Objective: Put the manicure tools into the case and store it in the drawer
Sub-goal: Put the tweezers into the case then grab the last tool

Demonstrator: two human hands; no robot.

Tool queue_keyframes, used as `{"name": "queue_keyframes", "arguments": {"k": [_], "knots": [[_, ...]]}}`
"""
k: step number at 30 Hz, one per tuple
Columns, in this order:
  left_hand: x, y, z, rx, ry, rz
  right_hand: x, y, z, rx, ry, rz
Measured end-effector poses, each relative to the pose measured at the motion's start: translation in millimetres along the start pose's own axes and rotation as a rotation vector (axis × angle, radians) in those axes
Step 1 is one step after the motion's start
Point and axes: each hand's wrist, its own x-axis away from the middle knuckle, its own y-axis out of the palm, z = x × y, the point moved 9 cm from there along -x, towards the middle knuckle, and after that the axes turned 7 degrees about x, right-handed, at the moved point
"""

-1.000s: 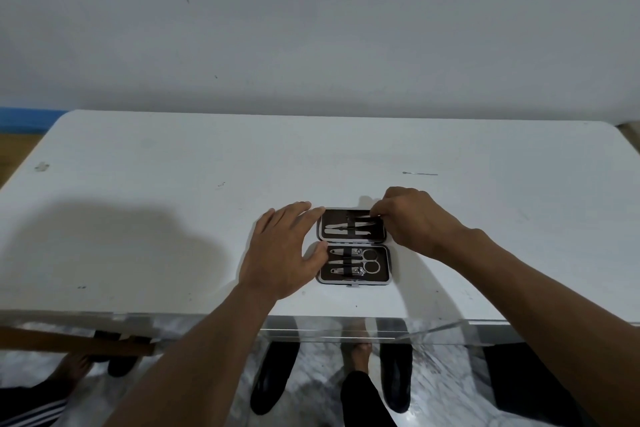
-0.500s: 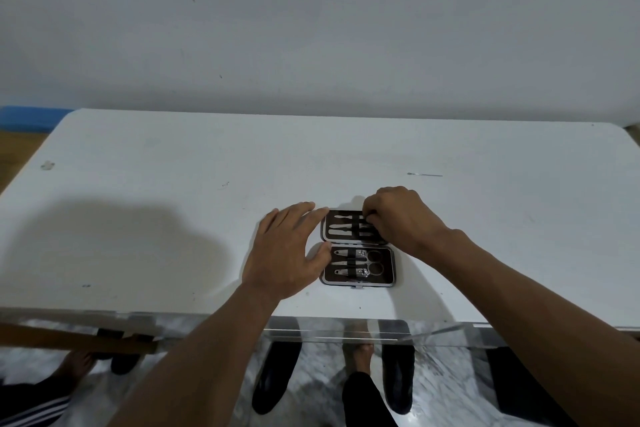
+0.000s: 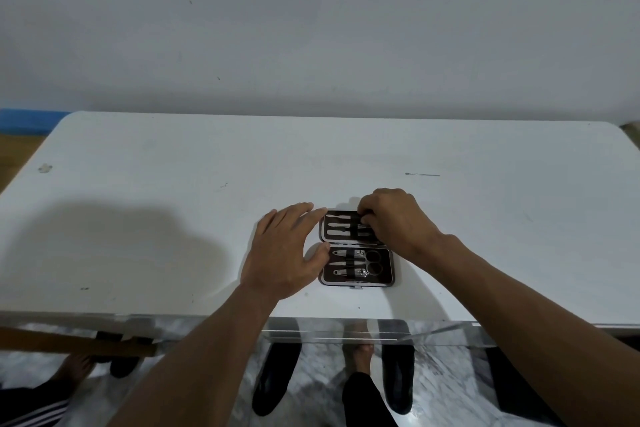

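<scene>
Steadying the open case [image 3: 358, 282] on the tabletop [image 3: 173, 218] with a flat, spread left hand [image 3: 282, 253], the right hand [image 3: 394, 218] has crept inward, pinching a tool under the upper strap; one thin pick [image 3: 422, 174] remains outside

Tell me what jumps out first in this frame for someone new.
The open manicure case lies near the front edge of the white table, tools strapped in both halves. The left hand steadies its left side while the right hand works at the far half. One thin metal tool lies alone on the table, farther back to the right.
</scene>
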Motion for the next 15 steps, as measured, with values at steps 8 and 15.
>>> {"name": "queue_keyframes", "arguments": {"k": [8, 15], "knots": [[0, 0, 0, -0.005, 0.002, -0.006, 2, -15, 23, -0.005, 0.066, 0.077], [0, 0, 2, -0.004, -0.002, -0.006, -6, -21, 99, 0.079, 0.321, 0.077]]}}
